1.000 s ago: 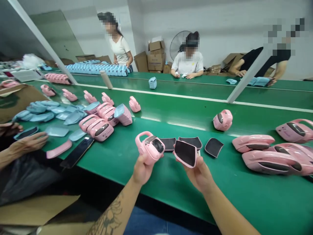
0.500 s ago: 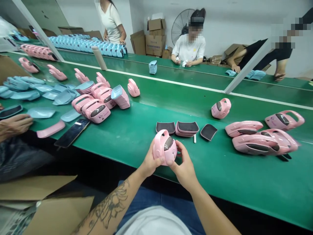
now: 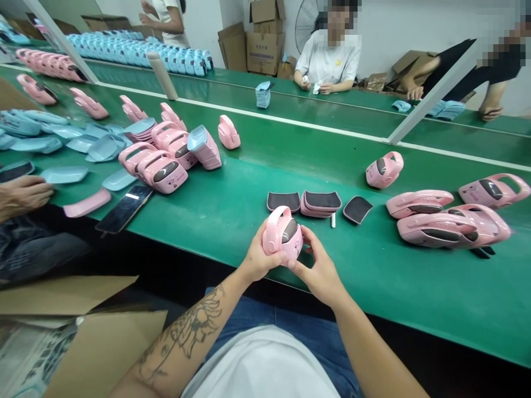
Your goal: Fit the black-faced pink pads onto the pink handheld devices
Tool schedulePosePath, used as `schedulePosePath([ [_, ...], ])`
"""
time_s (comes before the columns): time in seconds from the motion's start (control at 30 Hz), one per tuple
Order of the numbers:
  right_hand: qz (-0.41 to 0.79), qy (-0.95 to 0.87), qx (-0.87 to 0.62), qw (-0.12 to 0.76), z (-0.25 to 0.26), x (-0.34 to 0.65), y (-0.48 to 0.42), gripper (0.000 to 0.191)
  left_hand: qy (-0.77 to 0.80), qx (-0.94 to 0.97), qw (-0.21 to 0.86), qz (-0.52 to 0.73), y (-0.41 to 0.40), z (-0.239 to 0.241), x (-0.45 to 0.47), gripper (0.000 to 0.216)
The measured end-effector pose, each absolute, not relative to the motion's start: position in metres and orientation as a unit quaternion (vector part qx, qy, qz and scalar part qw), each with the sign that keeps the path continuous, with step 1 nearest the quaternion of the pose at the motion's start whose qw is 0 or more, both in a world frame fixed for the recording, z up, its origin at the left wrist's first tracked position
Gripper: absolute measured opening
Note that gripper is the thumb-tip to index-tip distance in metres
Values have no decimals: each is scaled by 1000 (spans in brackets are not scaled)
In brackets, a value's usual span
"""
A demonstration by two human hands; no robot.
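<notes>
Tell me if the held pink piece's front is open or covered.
Covered where visible: the pink piece shows a printed pink front. The right hand hides part.

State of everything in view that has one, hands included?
Left hand: gripping the pink housing
Right hand: thumb and fingers on the same housing
Pink housing: held, handle up
Middle dark-faced panels: stacked, dark side up
Right-hand panel: single, dark side up
Phone: lying flat, screen up; on or off unclear
Blue shells: loosely piled
Lower-left cardboard box: flaps open
Fan: spinning or not, can't tell
</notes>
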State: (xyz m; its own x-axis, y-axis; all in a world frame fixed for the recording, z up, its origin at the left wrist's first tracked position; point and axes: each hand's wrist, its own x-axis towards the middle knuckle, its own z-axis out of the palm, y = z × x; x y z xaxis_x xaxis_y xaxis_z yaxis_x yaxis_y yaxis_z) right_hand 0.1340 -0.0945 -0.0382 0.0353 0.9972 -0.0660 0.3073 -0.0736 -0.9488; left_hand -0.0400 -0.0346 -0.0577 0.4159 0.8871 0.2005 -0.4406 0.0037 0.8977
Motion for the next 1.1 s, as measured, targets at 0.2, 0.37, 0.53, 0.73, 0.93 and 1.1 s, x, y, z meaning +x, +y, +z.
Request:
schedulePosePath([
  [0.2,428,-543,-601,401,-31,138,-92,92,228,501,678,486,-36,-54,-37,110],
  [0.37,413,-544,-600,416,-29,144,-97,93,234,499,691,467,-38,-53,-32,107],
  [0.53,412,-539,-601,422,-34,151,-102,94,235,489,689,480,-42,-55,-23,105],
  [0.73,397,-537,-612,424,-32,156,-103,100,228,472,676,519,-43,-55,-9,91],
  [0.93,365,-582,-609,396,-34,159,-102,99,247,475,659,529,-40,-60,-4,89],
  [1.1,323,-620,-595,395,-43,162,-102,97,250,480,649,535,-41,-65,-5,90],
])
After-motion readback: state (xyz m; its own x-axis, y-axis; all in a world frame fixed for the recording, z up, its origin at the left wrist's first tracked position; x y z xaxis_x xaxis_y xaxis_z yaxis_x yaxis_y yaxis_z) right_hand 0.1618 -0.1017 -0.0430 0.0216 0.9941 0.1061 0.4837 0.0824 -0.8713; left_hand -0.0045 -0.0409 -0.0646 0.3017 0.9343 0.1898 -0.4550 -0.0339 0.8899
